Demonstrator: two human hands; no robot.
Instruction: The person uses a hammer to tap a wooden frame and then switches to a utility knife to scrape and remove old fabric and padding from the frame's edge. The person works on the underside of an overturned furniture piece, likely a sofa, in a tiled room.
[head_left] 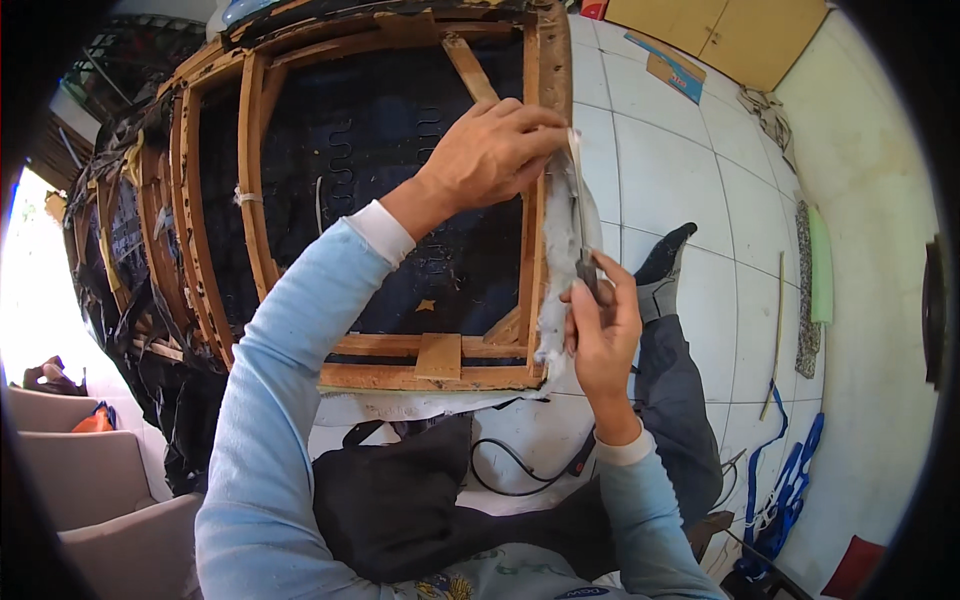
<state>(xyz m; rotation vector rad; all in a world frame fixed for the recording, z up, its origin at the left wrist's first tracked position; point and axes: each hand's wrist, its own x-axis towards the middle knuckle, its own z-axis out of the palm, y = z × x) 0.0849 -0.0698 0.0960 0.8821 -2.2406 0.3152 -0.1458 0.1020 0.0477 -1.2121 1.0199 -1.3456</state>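
A wooden furniture frame [255,170] with dark cloth and wavy springs inside lies in front of me. White padding [556,290] runs down its right edge. My right hand [605,340] is closed around the dark handle of a screwdriver-like tool [580,205], whose long thin metal shaft points away from me along the padding. At the far end of that shaft, my left hand [490,155] pinches a white bit of the padding beside the frame's right rail. Its fingers partly hide what lies between them, and the tool's tip is hard to make out.
Torn black cloth [180,410] hangs from the frame's left side. Beige seats [90,465] stand at the lower left. A black cable [500,490] lies near my legs. Blue straps [790,490], a cardboard piece [675,75] and a cabinet [715,30] are to the right.
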